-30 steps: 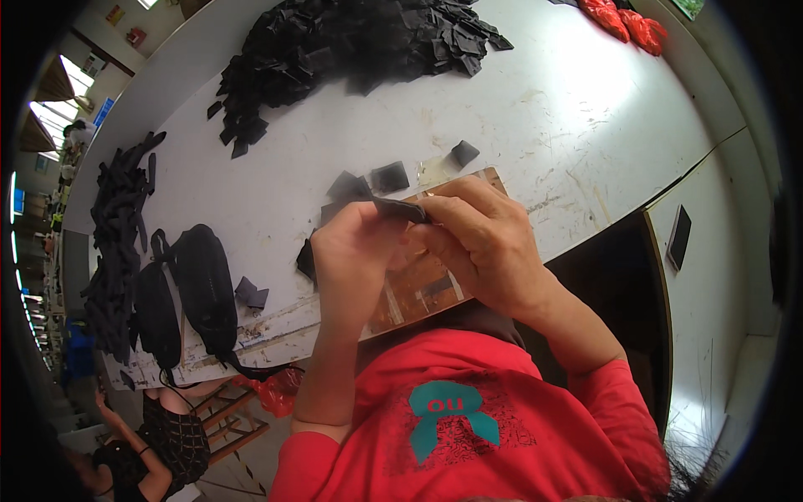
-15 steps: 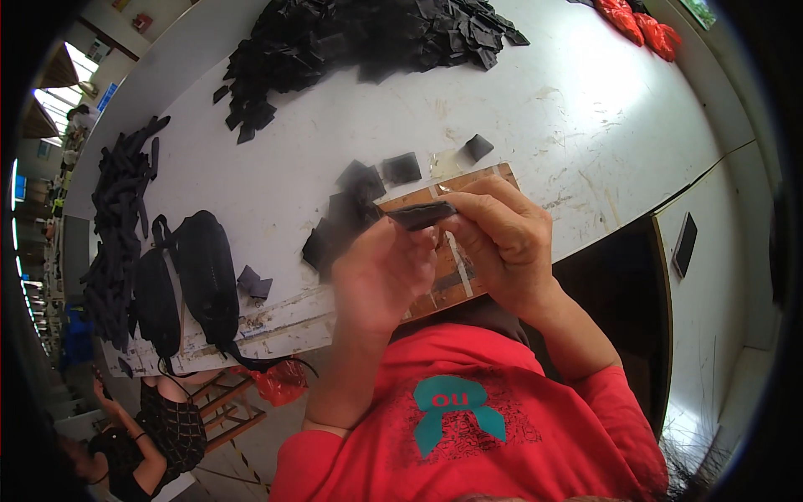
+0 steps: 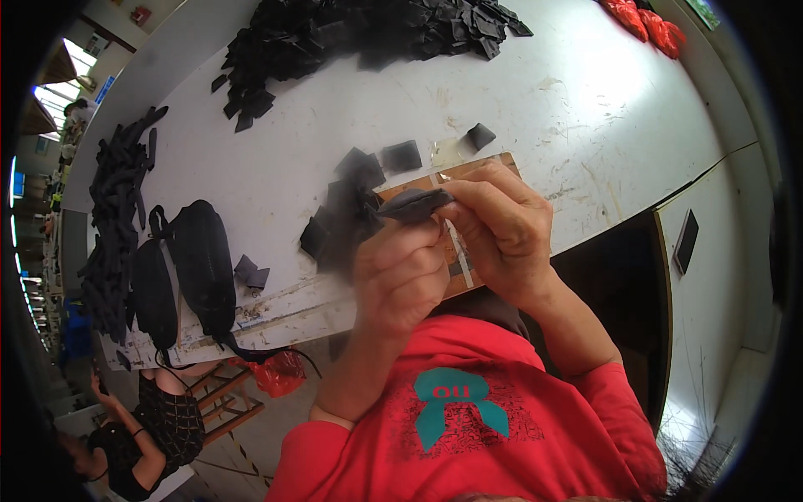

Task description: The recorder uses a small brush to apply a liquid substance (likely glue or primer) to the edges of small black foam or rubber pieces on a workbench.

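Above a brown wooden board [image 3: 463, 284] with whitish strips, both my hands grip a small folded piece of black fabric [image 3: 408, 206]. My left hand [image 3: 403, 272] is closed under its left part, fingers curled in. At its right end, my right hand [image 3: 504, 230] pinches it between thumb and fingers. A loose heap of black fabric pieces [image 3: 339, 209] lies just left of the board, partly blurred. Beyond the board are a single black square [image 3: 402, 156] and a smaller dark piece [image 3: 480, 136].
A big pile of black pieces [image 3: 360, 38] covers the table's far side. Long black strips [image 3: 117, 226] are heaped at left, beside two black pouches [image 3: 203, 268] with straps. Red plastic bags [image 3: 640, 29] lie far right. A phone-like dark slab [image 3: 686, 243] rests at right. Another person [image 3: 138, 443] is at lower left.
My left hand has turned and closed its fingers beneath the fabric piece. The piece has shifted slightly upward and looks wider. My right hand keeps its pinch, almost in place.
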